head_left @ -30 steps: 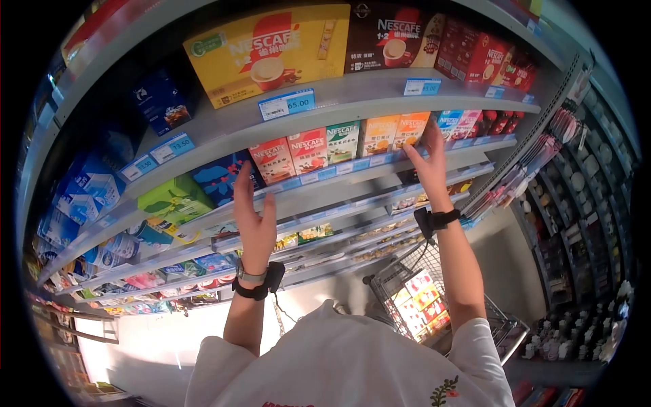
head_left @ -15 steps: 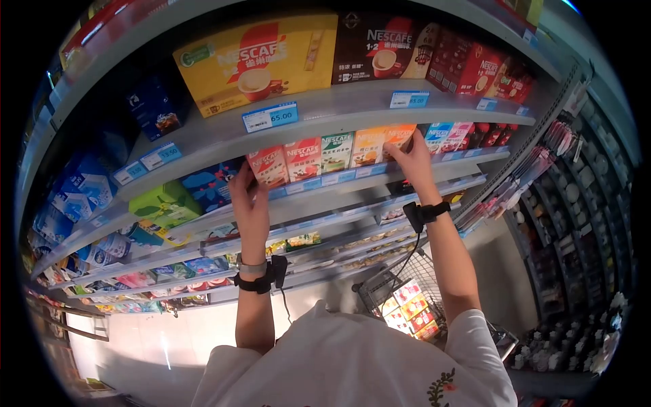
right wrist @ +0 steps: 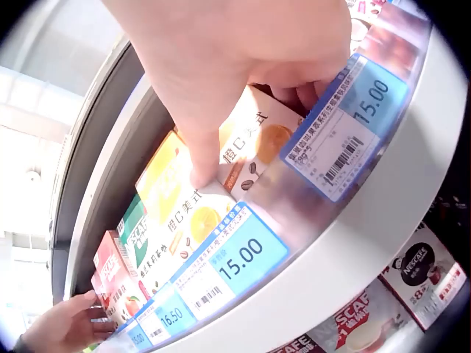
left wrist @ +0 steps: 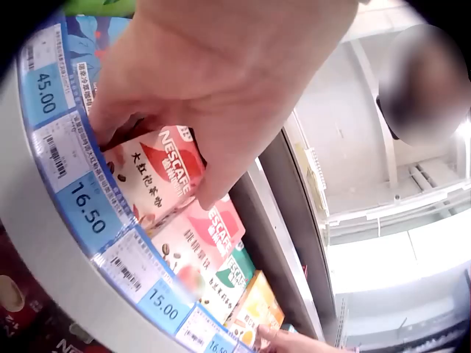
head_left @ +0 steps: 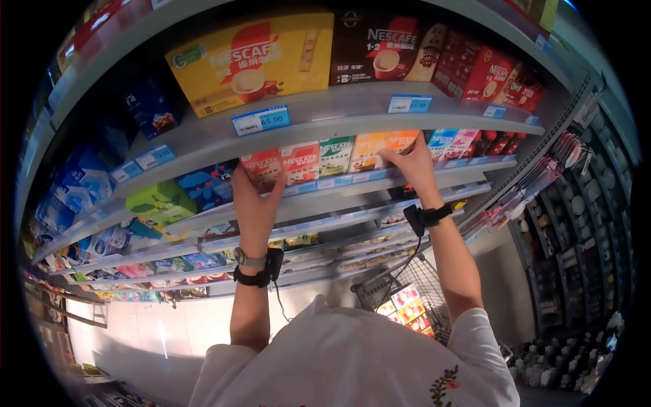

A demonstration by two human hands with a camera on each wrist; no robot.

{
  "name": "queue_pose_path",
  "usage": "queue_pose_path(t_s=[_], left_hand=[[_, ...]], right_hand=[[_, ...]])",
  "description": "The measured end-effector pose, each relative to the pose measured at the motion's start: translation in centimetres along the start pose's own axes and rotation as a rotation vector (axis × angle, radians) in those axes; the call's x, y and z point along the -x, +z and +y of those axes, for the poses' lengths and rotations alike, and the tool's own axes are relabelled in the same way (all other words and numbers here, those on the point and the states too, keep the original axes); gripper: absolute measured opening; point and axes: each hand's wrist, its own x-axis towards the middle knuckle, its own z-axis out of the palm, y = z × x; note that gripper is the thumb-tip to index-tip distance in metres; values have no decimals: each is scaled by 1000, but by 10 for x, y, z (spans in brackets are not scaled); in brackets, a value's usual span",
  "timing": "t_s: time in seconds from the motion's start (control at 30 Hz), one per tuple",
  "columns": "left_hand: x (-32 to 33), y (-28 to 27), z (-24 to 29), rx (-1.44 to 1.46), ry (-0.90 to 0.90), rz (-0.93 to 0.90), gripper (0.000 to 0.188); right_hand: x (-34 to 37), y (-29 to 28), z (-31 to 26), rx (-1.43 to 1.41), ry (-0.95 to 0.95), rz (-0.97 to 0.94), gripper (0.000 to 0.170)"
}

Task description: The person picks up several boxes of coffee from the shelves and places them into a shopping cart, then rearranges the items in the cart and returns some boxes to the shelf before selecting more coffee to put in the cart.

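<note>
"Well, at our shelf (right wrist: 346,250)?"
"Left hand (head_left: 254,201) clamps a red Nescafé box (left wrist: 165,165), ten o'clock; right hand (head_left: 413,167) an orange Nescafé box (right wrist: 254,140), two."
"Our cart (head_left: 370,293)?"
"Five, colourful packs (head_left: 409,311) inside."

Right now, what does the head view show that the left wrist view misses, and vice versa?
Only the head view shows the shopping cart, the floor and the shirt. Only the left wrist view shows a blurred head and a readable 16.50 price tag. Both show the left hand gripping the leftmost red box, the green box, and the right hand by an orange box, only partly in the left wrist view.
</note>
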Motion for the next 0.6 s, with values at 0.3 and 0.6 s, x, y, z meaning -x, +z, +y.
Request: queue_pose_path(t_s=[0.3,0.6], left_hand=[[15,18,-4,-259,-64,213,94],[23,25,-35,-6,112,342,96]], right_hand=[[14,-6,1,0,-15,44,61],[42,-3,10,-139,-107,43,71]])
